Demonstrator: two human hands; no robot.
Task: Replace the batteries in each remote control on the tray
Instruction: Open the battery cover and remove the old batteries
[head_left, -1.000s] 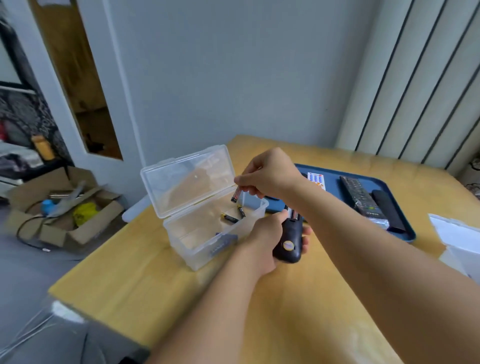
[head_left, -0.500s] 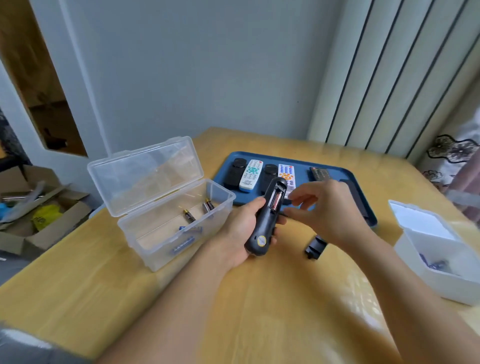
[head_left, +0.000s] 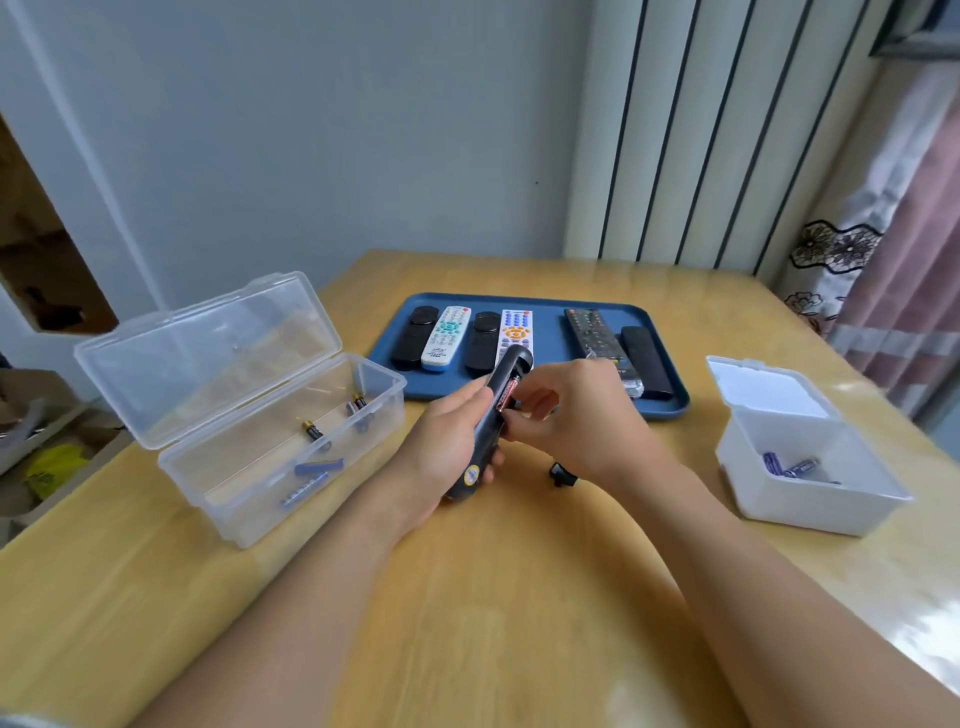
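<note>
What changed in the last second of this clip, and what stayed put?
The right hand left the clear box, where it had held a battery over it, and came back to the black remote, its fingers now at the battery in the open compartment. The left hand kept gripping the remote. The tray stayed put.

Looks like home room: floral lace curtain (head_left: 831, 254) by window at right, wooden table (head_left: 467, 597), plain grey wall (head_left: 337, 130), cardboard box clutter (head_left: 31, 447) on floor at left.
</note>
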